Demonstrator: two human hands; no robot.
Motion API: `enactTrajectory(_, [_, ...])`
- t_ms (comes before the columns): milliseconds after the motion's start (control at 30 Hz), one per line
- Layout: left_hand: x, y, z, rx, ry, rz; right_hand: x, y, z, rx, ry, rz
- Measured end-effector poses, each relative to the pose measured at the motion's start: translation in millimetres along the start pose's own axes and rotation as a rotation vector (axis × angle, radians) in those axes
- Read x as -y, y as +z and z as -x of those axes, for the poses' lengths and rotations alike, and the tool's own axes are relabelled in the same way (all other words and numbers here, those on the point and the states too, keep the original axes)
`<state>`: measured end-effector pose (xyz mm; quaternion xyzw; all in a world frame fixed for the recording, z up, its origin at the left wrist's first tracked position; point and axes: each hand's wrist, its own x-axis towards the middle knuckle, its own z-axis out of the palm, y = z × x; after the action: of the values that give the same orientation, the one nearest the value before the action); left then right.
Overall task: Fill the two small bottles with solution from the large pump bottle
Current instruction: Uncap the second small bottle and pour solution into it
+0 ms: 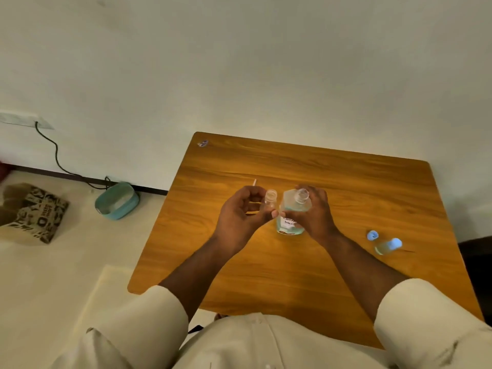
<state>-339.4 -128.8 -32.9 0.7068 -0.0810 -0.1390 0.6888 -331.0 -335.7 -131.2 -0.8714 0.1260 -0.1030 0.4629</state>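
Wooden orange-brown tabletop (332, 275) against a pale wall, bearing everything the task needs. Near its middle, large clear square-shouldered bottle of blue-green solution (292, 211), white handwritten label on its front, neck open with no pump fitted, base apparently on the wood and body leaning a little toward the left hand. Right hand (315, 213) wrapped round that bottle from the far side, fingers curled over its shoulder. Just beside its neck, small clear uncapped bottle (270, 200), mouth up, pinched between thumb and curled fingers of the left hand (239, 217); looks empty, though hard to tell through clear plastic. To the right, well apart from the hands, second small clear bottle with a light blue cap (388, 246), lying on its side and seemingly holding some liquid, with a loose light blue cap (372, 235) just beside it. Step in hand, judged from this: pouring from the large neck into the small mouth. Best done by bringing the two rims together, small bottle kept upright and low over the table, large bottle tipped slowly, since its wide neck can flood the narrow one. Worth stopping short of the brim, then capping with the loose cap. Farther off, thin white stick (254, 182) behind the left hand, teal tub (117, 201) on the floor by the wall.
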Motion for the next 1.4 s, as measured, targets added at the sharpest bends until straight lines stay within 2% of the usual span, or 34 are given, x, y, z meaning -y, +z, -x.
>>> enactTrajectory(100, [-8.0, -10.1, -1.7, 0.024, 0.007, 0.005, 15.9, -3.4, 0.7, -0.071, -0.064, 0.036])
enactTrajectory(333, [-35.9, -10.2, -7.3, 0.124, 0.116, 0.051, 101.1, -62.2, -8.0, -0.085, -0.511, 0.28])
enactTrajectory(567, [-67.2, 7.7, -8.4, 0.193, 0.236, 0.081, 164.4, -109.8, -14.8, -0.099, -0.727, 0.535])
enactTrajectory(1033, [-98.1, 18.9, -3.5, 0.212, 0.324, 0.055, 199.9, -142.3, -9.7, -0.142, -0.887, 0.704])
enactTrajectory(1400, [-100.7, 15.8, -4.0, 0.235, 0.357, 0.053, 211.7, -146.8, -6.6, -0.159, -0.91, 0.771])
